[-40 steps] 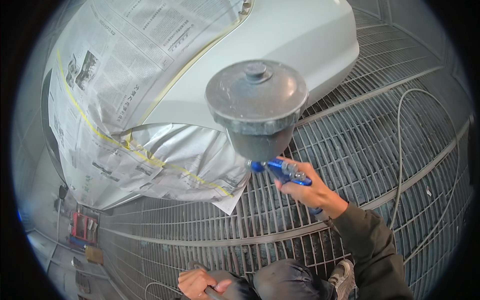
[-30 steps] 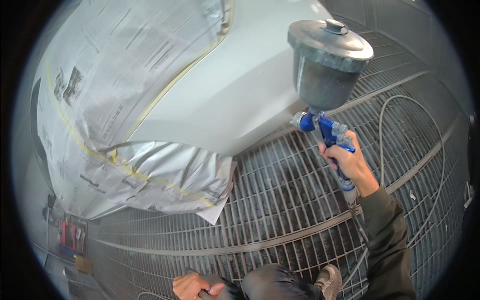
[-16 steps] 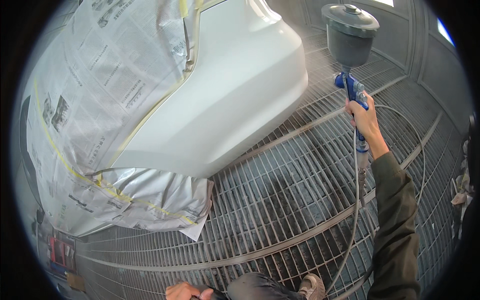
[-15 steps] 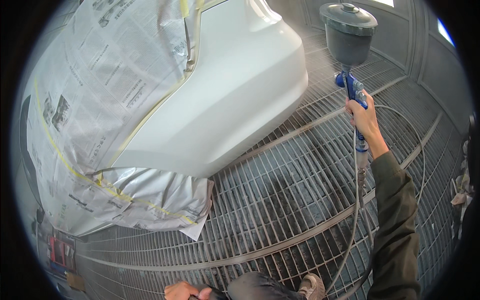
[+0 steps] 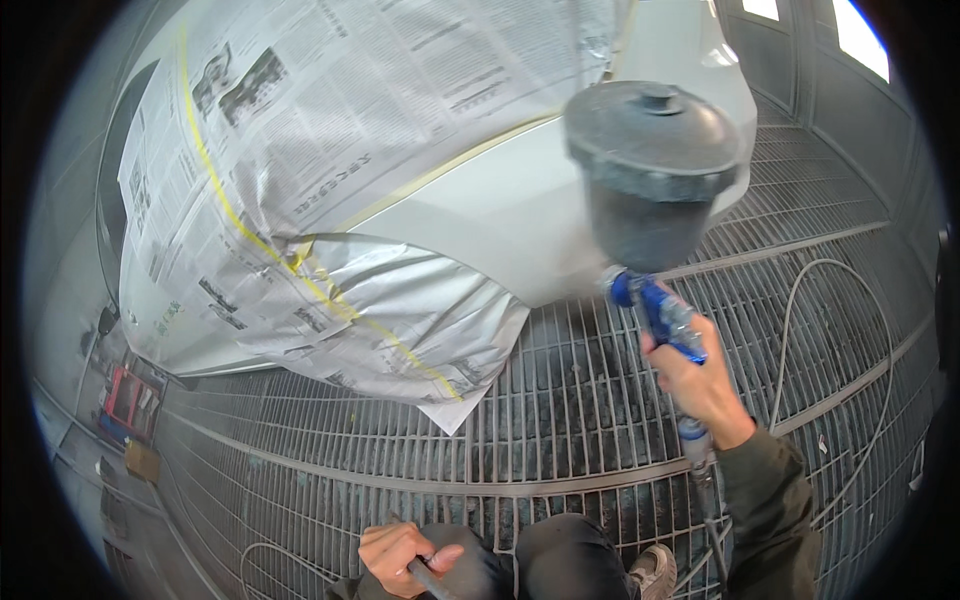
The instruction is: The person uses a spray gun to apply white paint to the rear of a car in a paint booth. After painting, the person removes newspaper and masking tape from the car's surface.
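My right hand [image 5: 700, 375] is closed on a blue spray gun [image 5: 650, 310] with a grey lidded cup [image 5: 650, 175] on top, held in front of the white car body panel [image 5: 470, 205], with faint mist at its nozzle. Newspaper sheets [image 5: 390, 90] edged with yellow tape [image 5: 215, 190] cover much of the car left of and above the panel, with crumpled masking [image 5: 410, 300] over its lower part. My left hand [image 5: 400, 555] grips a grey hose [image 5: 430, 585] low in the view, by my knees.
The metal grating floor [image 5: 560, 420] runs under the car and my feet, with a looping hose [image 5: 785, 340] on the right. A red rack [image 5: 125, 395] and a cardboard box [image 5: 140, 460] lie at the far left. Grey booth walls [image 5: 840, 150] rise at the right.
Since half a second ago the spray gun and my right hand have moved lower and leftward in the picture, now overlapping the panel. The view has shifted, putting the car further right.
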Available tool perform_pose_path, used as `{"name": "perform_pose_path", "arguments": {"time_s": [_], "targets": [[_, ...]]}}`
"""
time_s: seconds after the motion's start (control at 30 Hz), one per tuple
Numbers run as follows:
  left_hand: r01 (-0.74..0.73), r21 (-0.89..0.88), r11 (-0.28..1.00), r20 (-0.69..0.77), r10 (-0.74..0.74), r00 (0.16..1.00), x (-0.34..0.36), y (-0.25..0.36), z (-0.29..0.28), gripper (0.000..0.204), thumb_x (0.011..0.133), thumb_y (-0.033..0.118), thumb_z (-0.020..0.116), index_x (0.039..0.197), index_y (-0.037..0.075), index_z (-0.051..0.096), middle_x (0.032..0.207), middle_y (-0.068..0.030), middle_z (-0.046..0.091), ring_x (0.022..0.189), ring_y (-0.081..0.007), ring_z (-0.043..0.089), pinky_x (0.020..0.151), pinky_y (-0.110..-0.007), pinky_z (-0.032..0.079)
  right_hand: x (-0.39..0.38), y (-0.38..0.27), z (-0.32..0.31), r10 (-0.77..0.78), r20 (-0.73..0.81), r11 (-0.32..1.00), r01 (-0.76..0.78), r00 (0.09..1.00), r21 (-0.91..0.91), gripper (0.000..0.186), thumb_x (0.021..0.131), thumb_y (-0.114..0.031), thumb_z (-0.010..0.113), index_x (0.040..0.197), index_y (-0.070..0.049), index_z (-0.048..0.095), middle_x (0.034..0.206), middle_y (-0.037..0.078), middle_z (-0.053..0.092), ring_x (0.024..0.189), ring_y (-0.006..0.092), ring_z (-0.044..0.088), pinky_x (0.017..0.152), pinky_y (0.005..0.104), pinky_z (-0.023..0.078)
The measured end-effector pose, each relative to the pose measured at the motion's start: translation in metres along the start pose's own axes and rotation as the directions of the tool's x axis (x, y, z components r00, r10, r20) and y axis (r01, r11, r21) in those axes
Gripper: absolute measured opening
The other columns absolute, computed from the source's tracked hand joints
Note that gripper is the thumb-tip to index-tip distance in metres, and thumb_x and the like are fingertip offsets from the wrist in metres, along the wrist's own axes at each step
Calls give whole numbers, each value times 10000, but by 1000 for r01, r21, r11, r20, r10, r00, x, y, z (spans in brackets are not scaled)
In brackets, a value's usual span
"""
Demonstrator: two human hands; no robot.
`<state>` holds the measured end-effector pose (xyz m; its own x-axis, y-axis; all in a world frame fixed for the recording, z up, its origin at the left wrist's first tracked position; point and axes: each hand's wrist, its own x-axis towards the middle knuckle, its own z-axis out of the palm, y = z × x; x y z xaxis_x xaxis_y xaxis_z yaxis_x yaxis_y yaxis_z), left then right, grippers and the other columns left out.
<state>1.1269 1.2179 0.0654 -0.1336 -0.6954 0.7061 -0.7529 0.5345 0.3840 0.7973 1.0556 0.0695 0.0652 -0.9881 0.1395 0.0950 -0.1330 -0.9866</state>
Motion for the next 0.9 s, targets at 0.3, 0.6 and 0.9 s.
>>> {"name": "perform_pose_path", "arguments": {"time_s": [0.3,0.6,0.9], "targets": [[77,91,993,-72,-70,995,-2,-18,-34,658,860,543,711,548,77,366,436,-30,312,336,-172,349,378,-325,232,18,-19,103,6,347,997,-34,938,74,626,845,-12,571,1460,-41,457,888,9,595,739,53,473,680,227,431],[-128,-67,990,32,130,991,33,11,-15,367,882,164,757,696,50,462,554,-76,378,440,-224,323,420,-353,285,20,-72,-25,69,26,993,-66,997,-94,281,796,-78,563,1064,-41,638,738,-24,554,608,42,463,519,210,376],[-140,-105,985,58,147,988,60,41,14,270,812,-18,718,700,39,479,553,-82,395,430,-209,349,420,-320,304,32,-112,-170,-58,-353,988,4,934,-152,420,749,-33,579,1142,14,440,779,60,591,575,90,512,448,242,404]]}}
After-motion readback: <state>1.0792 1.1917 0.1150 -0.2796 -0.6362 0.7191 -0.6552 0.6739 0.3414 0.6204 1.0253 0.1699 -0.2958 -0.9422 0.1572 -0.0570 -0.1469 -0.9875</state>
